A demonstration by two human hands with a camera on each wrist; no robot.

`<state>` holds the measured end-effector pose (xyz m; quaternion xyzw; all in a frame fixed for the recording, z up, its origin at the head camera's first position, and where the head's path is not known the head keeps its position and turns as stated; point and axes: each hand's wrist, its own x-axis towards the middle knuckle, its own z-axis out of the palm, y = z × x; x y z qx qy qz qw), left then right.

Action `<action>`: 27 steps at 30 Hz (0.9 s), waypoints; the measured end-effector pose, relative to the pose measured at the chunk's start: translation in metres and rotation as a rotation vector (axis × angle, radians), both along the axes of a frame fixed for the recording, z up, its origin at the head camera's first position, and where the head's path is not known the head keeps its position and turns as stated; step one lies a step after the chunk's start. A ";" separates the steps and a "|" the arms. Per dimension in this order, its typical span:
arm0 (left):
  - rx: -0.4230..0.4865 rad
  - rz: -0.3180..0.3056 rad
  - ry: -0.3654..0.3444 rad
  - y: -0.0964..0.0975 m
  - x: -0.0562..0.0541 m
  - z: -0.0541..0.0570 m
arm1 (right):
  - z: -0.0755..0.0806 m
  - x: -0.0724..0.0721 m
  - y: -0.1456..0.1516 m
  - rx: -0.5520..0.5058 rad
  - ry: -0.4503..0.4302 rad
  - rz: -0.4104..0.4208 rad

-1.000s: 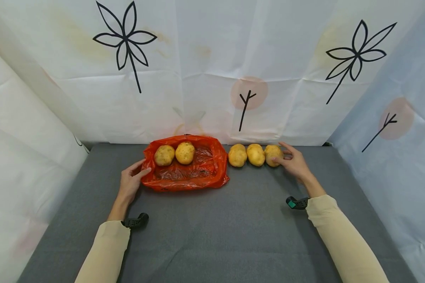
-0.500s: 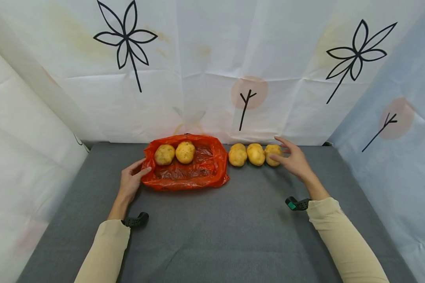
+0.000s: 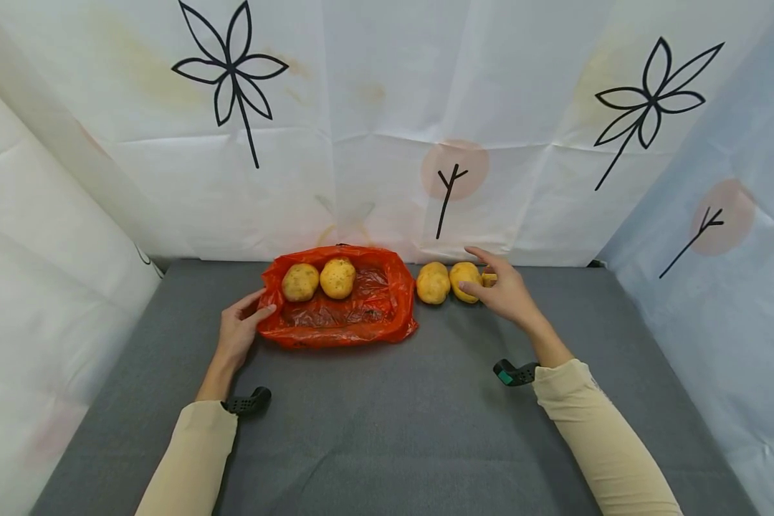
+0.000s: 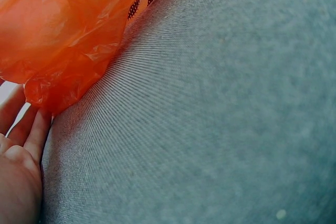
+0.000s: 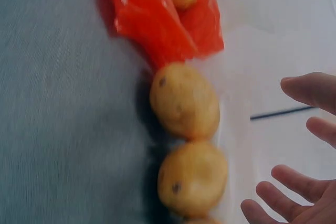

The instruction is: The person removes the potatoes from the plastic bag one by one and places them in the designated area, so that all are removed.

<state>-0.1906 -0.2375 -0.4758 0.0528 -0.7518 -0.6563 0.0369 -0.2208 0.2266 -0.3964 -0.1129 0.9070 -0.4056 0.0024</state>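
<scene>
A red plastic bag (image 3: 335,335) lies with its mouth spread wide, two potatoes (image 3: 299,282) inside towards its back left. My left hand (image 3: 237,326) holds the bag's left edge, thumb over the rim; the left wrist view shows its fingers (image 4: 37,135) against the outside of the orange-looking plastic. Right of the bag, three potatoes stand in a row: a near one (image 3: 433,283), a middle one (image 3: 466,279) and a far right one (image 3: 489,278), mostly hidden behind my right hand. That right hand (image 3: 506,290) hovers over the middle and right potatoes, fingers spread, holding nothing.
A grey cloth covers the table (image 3: 374,430). Behind the bag and potatoes rises a white patterned curtain (image 3: 374,179), with more white cloth at both sides. Each wrist wears a black band-mounted device (image 3: 250,403).
My right hand has moved left, from the rightmost potato to over the middle one, its fingers spreading away from the potato. The left hand and the bag have stayed still.
</scene>
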 end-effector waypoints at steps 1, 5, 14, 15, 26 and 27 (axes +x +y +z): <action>0.001 0.002 -0.002 -0.001 -0.002 -0.003 | 0.000 -0.001 -0.005 -0.015 0.003 0.008; -0.003 0.010 -0.007 -0.007 -0.009 -0.017 | 0.000 -0.004 -0.022 -0.069 0.004 0.043; -0.005 0.015 -0.006 -0.006 -0.009 -0.017 | -0.001 -0.011 -0.062 -0.135 -0.022 0.099; -0.001 0.014 -0.005 -0.005 -0.007 -0.013 | -0.001 -0.012 -0.066 -0.146 -0.026 0.107; -0.014 0.006 0.031 0.002 0.004 0.006 | -0.011 -0.025 -0.110 -0.220 -0.054 0.173; -0.012 0.007 0.034 0.002 0.004 0.005 | -0.012 -0.026 -0.113 -0.224 -0.051 0.181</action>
